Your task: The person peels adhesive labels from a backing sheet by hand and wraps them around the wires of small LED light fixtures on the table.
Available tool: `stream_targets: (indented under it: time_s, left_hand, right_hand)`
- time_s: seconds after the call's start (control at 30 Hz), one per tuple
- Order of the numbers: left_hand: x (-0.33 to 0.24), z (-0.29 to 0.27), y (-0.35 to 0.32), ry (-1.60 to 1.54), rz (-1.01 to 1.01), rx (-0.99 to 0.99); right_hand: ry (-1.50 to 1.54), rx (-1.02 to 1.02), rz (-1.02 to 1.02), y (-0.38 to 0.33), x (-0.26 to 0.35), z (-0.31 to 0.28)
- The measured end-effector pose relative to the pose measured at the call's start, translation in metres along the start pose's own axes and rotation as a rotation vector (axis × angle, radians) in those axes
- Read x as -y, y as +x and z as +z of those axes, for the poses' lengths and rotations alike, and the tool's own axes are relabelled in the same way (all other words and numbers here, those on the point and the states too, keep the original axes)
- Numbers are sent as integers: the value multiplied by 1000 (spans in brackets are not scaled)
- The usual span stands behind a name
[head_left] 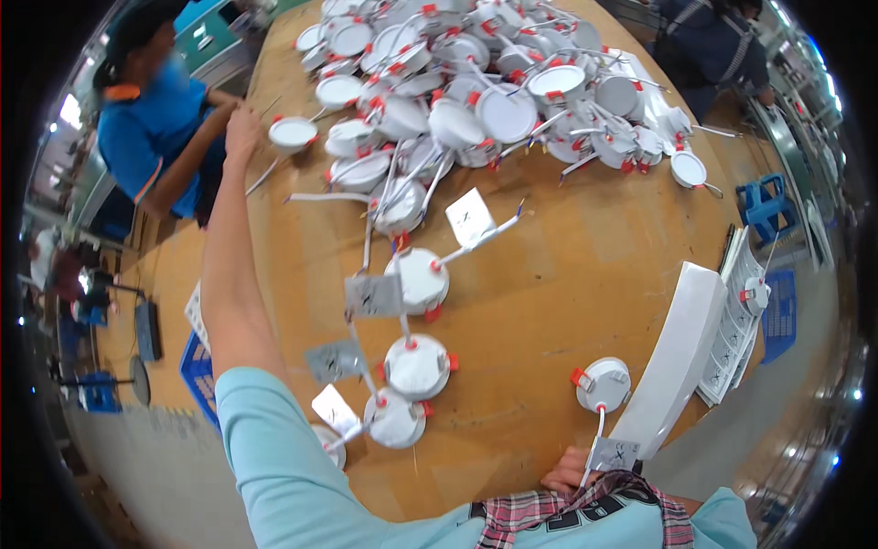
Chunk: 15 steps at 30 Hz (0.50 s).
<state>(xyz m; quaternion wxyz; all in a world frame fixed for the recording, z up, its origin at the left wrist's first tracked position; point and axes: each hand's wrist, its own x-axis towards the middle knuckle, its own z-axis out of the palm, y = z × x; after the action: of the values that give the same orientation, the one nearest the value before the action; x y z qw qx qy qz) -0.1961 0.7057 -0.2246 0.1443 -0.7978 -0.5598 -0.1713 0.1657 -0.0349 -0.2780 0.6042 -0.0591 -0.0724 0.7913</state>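
Note:
My left arm reaches far out to the left. My left hand (242,130) is closed beside a co-worker's forearm; whatever it holds is hidden. A round white downlight (293,134) with red clips lies just to its right. Near the front edge, my right hand (565,469) lies low on the table, its fingers curled and partly covered by a plaid cloth. Next to that hand runs the white cable of another downlight (604,384), with a grey marked tag (611,454). Several downlights with tagged cables, such as this one (416,368), stand in a row left of centre.
A large heap of white downlights (457,123) covers the far table. A long white strip (672,357) and a stack of marked sheets (732,343) lie at the right edge. Blue baskets (197,380) sit beside the table. A co-worker (160,128) is at the left edge.

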Motion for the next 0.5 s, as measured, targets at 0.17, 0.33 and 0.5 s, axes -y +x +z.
stream_targets:
  time_s: [0.17, 0.33, 0.5]
  left_hand:
    - [-6, 17, 5, -22, -97, -17]
    - [-14, -7, 8, -102, -223, 271]
    - [-3, -38, -23, 112, -203, 171]
  right_hand:
    - [-834, -12, 63, -71, 4, 3]
    - [-1646, 31, 166, 0, 17, 41]
    - [-2056, 112, -19, 62, 21, 59]
